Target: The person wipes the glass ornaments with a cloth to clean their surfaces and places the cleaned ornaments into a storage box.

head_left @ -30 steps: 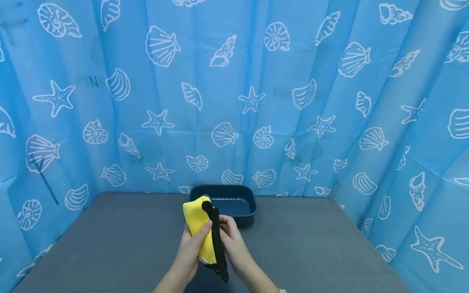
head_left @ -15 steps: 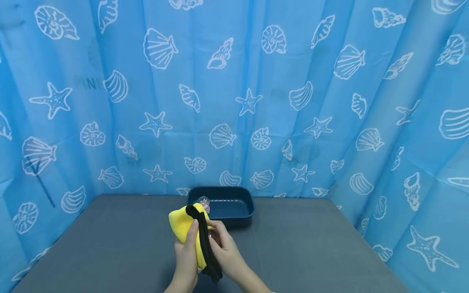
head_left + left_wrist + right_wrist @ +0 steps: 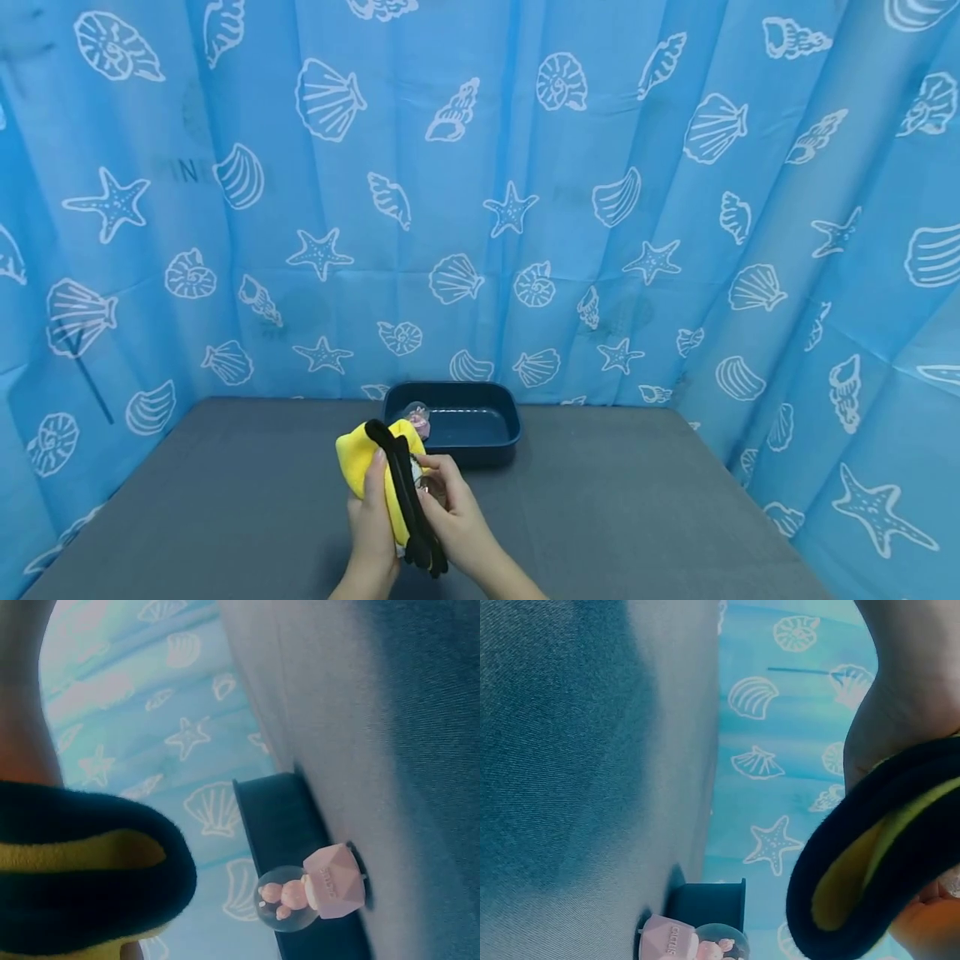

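Observation:
A soft yellow fabric pouch (image 3: pixel 356 458) with a thick black edge is gripped by my left hand (image 3: pixel 371 525), thumb lying along its near face. In both wrist views the pouch's black-edged opening (image 3: pixel 802 900) gapes, showing yellow cloth inside. At the pouch's right side, my right hand (image 3: pixel 457 517) holds a small, clear brownish round thing (image 3: pixel 432 490) in curled fingers; its kind is unclear. A bit of white shows beside it. Much of the right fingers' hold is hidden in the right wrist view.
A dark blue rectangular tray (image 3: pixel 480 456) stands at the back of the grey table (image 3: pixel 637 517). By its left front, a small globe with a pink faceted base (image 3: pixel 335 881) stands on the table, pink figures inside. Blue shell-patterned curtains (image 3: pixel 480 208) surround the table.
Both hands and the pouch have shifted left and the pouch has tilted left. The clear round thing now shows in the right fingers, and the globe by the tray has come into sight.

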The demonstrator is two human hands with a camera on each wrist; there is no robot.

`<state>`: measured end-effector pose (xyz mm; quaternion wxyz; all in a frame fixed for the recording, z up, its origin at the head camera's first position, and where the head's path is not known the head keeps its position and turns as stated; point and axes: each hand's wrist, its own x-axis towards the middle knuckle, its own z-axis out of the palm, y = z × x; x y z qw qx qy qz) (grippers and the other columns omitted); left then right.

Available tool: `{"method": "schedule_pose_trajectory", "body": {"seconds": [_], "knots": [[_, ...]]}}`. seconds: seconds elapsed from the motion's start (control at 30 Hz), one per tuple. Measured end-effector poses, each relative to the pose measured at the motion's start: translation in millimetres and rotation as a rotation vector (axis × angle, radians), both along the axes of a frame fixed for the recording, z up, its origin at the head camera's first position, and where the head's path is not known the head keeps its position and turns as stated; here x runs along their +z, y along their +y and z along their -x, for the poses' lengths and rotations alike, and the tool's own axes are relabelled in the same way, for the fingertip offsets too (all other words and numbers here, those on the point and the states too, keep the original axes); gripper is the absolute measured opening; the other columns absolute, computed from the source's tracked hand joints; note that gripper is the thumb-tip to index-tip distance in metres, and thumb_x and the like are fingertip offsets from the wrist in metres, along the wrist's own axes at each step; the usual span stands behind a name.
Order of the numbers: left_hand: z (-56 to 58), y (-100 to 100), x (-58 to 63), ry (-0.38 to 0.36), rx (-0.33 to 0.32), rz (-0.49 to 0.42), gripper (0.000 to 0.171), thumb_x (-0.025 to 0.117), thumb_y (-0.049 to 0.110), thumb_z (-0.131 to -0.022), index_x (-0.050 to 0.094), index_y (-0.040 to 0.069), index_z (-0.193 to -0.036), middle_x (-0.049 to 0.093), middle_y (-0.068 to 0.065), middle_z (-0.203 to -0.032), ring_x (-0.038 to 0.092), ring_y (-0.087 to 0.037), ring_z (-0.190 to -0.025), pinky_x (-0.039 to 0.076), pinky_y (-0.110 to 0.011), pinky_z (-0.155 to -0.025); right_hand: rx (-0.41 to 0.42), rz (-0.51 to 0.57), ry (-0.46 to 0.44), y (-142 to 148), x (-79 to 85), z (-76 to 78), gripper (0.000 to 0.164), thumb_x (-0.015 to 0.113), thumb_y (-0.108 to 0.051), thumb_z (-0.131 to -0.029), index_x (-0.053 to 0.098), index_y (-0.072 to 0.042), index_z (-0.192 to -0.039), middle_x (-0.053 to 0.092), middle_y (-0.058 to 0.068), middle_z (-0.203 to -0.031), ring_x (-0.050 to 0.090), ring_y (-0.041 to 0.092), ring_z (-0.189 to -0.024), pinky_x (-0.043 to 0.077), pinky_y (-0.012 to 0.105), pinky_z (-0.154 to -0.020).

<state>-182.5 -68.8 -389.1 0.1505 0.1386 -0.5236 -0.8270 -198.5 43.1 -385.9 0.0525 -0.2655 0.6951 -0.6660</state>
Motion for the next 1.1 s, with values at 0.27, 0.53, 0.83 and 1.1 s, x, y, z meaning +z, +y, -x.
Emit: {"method": "schedule_pose_trajectory", "body": {"seconds": [0.27,0.53,0.83,1.1], "knots": [[2.1,-6.9,6.3,-0.046,-0.043,-0.089,0.063,0.049,0.062,-0.093,0.041,0.008,-0.124,0.058,0.003,-0.093,0.058,-0.008,-0.076,0.052,-0.023,-0.068,-0.016,0.111,-0.164,-0.1,2.7,-3.0,0.046,0.059,-0.015,-0.098,0.039,0.002,-0.136,0.056,0.014,-0.123,0.056,0.025,-0.113,0.05,0.035,-0.093],[2.9,-7.4,6.5,-0.047,0.022,-0.165,0.07,0.049,0.068,-0.089,0.038,0.013,-0.131,0.057,0.004,-0.103,0.06,-0.009,-0.088,0.052,-0.023,-0.08,-0.054,0.076,-0.294,-3.5,4.3,-2.1,0.042,0.062,-0.026,-0.097,0.052,0.002,-0.127,0.055,0.008,-0.116,0.053,0.019,-0.092,0.054,0.033,-0.083],[5.6,-11.4,7.6,-0.038,-0.055,-0.06,0.078,0.041,0.073,-0.089,0.039,0.009,-0.133,0.057,0.001,-0.096,0.057,-0.008,-0.071,0.051,-0.021,-0.064,-0.111,0.121,-0.233,-1.6,9.3,-3.6,0.041,0.067,-0.007,-0.092,0.052,0.002,-0.13,0.056,0.012,-0.119,0.058,0.02,-0.094,0.055,0.035,-0.084],[3.5,-10.9,9.2,0.057,-0.161,0.092,0.06,0.053,0.041,-0.099,0.027,0.004,-0.139,0.052,-0.005,-0.112,0.055,-0.014,-0.092,0.049,-0.026,-0.08,-0.161,0.053,-0.133,1.9,14.5,-2.0,0.055,0.07,0.006,-0.082,0.046,0.004,-0.132,0.06,0.009,-0.107,0.054,0.019,-0.086,0.049,0.027,-0.075]]}}
